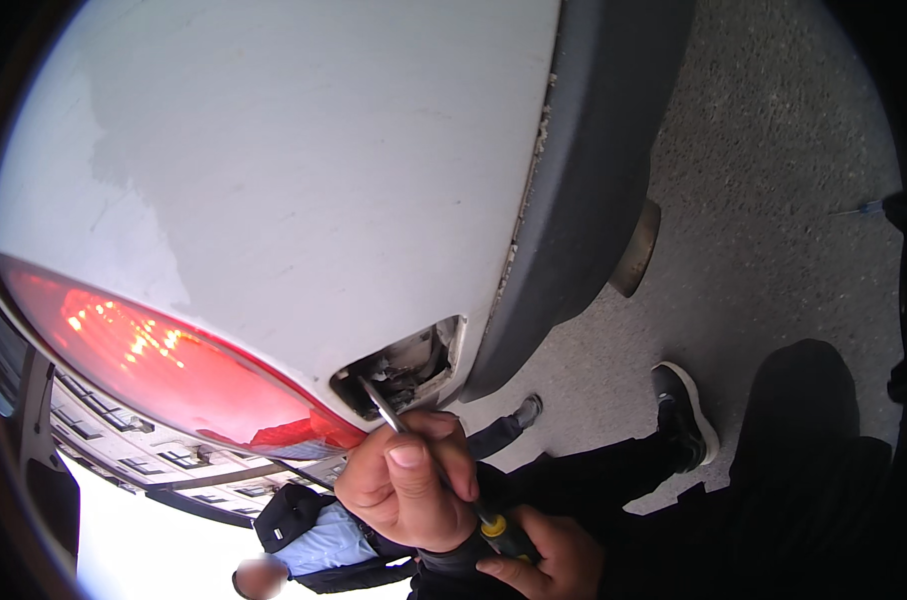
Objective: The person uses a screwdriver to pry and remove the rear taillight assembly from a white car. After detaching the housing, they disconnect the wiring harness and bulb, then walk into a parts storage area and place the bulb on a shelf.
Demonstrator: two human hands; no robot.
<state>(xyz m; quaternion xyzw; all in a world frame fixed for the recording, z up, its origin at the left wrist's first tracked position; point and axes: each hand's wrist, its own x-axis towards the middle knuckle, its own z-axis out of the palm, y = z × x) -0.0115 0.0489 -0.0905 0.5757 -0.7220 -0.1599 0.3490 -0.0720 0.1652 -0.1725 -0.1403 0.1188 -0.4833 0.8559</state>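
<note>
A screwdriver with a long metal shaft (386, 408) and a black-and-yellow handle (497, 530) slants across the lower middle. Its tip reaches into a rough opening (399, 368) in a white car's rear corner. Inside that opening are dark, dirty parts and pale pieces too jumbled to name. My left hand (409, 480) is closed around the shaft, just outside the hole, thumb on top. Behind it, my right hand (554, 558) wraps the handle end, partly hidden by dark clothing and shadow. The lit red tail lamp (194, 365) sits beside the opening.
A dark grey bumper (594, 170) and exhaust pipe (636, 250) border the white body panel (324, 150). A dark-clad leg with a sneaker (686, 418) stands on the asphalt (764, 150). A person in a light-blue shirt (329, 540) is beyond, near a building (189, 458).
</note>
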